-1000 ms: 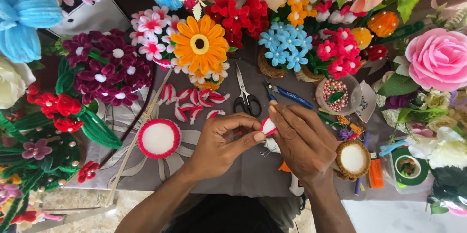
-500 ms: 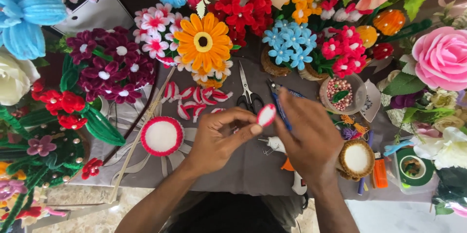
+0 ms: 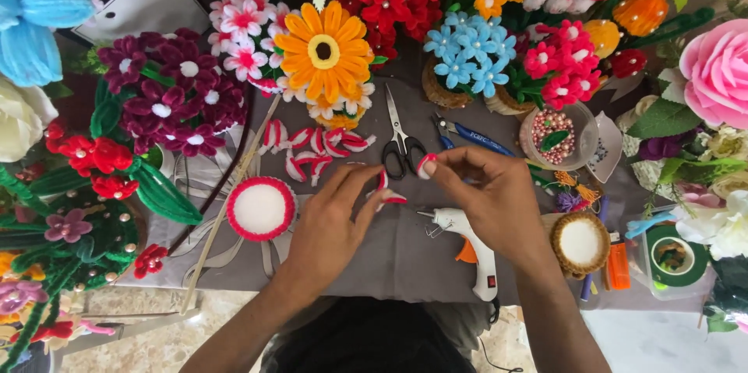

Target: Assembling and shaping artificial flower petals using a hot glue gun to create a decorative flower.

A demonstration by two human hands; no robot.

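Note:
My left hand (image 3: pixel 335 221) pinches a small red-and-white looped petal (image 3: pixel 387 190) between its fingertips, just above the grey cloth. Close to its right, my right hand (image 3: pixel 487 194) grips another red-and-white petal piece (image 3: pixel 425 164) between thumb and forefinger. Beyond the left hand lies a loose pile of the same red-and-white petals (image 3: pixel 315 151). A round white disc with a red fuzzy rim (image 3: pixel 261 208) sits left of my left hand. A white hot-glue gun (image 3: pixel 471 248) lies under my right hand, and black-handled scissors (image 3: pixel 399 139) lie just beyond the fingertips.
Handmade flowers ring the cloth: an orange sunflower (image 3: pixel 323 49), purple blooms (image 3: pixel 167 96), blue flowers (image 3: pixel 467 53), a pink rose (image 3: pixel 717 69). Blue-handled pliers (image 3: pixel 467 135), a cup of beads (image 3: pixel 557 135), a woven-rimmed white disc (image 3: pixel 580 242) and green tape (image 3: pixel 674 256) lie at the right.
My hands have drawn slightly apart. The right hand keeps the petal piece raised near the scissors, while the left hand now pinches a separate petal lower down.

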